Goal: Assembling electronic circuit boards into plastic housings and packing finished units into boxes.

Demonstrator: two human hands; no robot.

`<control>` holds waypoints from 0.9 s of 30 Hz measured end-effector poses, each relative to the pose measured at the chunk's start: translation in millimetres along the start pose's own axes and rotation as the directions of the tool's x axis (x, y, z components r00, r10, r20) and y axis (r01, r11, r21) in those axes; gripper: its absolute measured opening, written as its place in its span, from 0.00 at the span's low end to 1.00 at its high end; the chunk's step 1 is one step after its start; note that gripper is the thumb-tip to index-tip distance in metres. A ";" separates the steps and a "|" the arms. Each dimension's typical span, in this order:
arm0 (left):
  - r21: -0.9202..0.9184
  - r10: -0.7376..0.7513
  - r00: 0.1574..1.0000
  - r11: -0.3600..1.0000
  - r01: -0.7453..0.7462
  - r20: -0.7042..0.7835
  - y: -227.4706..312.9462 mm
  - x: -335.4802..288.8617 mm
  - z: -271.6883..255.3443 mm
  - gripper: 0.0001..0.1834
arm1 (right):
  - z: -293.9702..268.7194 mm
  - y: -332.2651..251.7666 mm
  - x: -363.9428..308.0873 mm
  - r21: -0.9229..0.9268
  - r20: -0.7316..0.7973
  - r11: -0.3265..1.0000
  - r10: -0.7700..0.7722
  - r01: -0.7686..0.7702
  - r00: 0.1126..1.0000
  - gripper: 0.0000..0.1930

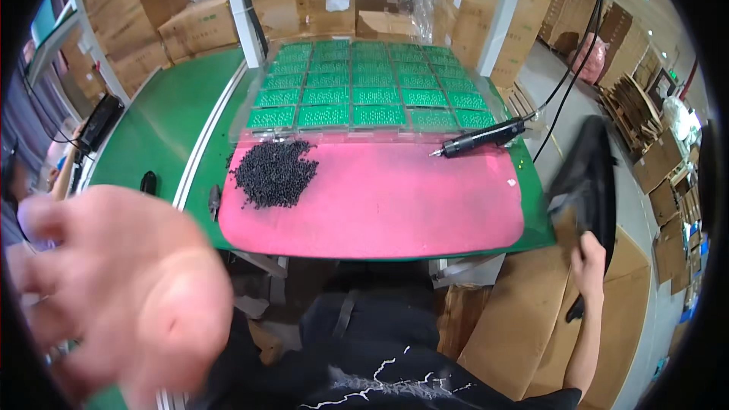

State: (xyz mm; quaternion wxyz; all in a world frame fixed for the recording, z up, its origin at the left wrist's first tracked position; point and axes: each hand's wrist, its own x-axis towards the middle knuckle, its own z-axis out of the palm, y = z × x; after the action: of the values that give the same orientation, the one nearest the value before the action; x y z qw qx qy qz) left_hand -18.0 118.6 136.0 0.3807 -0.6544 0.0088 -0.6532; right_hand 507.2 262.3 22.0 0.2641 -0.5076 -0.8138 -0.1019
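Left grip (144, 281): large in the near left foreground, blurred; palm toward the camera, fingers spread and curled round nothing; nearest to the left front of the worktop (536, 222). Right grip (588, 262): at the right, fingers closed round the lower part of a black object (601, 175); object long, motion-blurred, its exact kind not to be told; located beyond the right edge of the worktop, held on a steep slant over an open cardboard carton (516, 315).

Worktop: green surface; bears a pink mat (402, 201) with rounded corners; on the mat's left part, a loose heap of small black pieces (275, 175); along the mat's far edge, a clear tray (241, 123) holding green boards (377, 96) in rows; at the mat's far right, a black powered screwdriver (482, 139), lying slantwise, tip toward the left, cable (558, 87) running up to the right.

Left of the mat: a small dark grey item (215, 202) just beside its edge; a pair of white rails (206, 133); past these, a small black item (149, 182); behind the worktop, stacked brown cartons (201, 30).
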 end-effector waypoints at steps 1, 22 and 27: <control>0.059 0.041 0.999 0.997 -0.042 0.017 -58.1 -11.1 1.4 0.24 | -2.0 -30.2 28.5 0.067 0.127 0.978 -0.204 0.197 0.971 0.09; 0.510 -0.593 -0.114 0.560 0.653 0.797 -102.3 -239.1 76.8 0.10 | 237.2 -116.5 332.9 0.109 0.388 0.949 -0.314 0.295 0.866 0.41; 0.507 -0.655 -0.053 0.528 0.681 0.754 -101.6 -236.8 74.4 0.12 | 224.0 -136.7 336.2 0.157 0.214 0.941 -0.330 0.301 0.919 0.45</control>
State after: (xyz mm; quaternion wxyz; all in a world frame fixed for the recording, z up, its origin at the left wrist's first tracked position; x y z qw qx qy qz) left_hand -37.9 347.4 -2.5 -0.0584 -0.8114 -0.5090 -0.2811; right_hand 197.7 555.7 27.2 0.1751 -0.3610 -0.9154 -0.0324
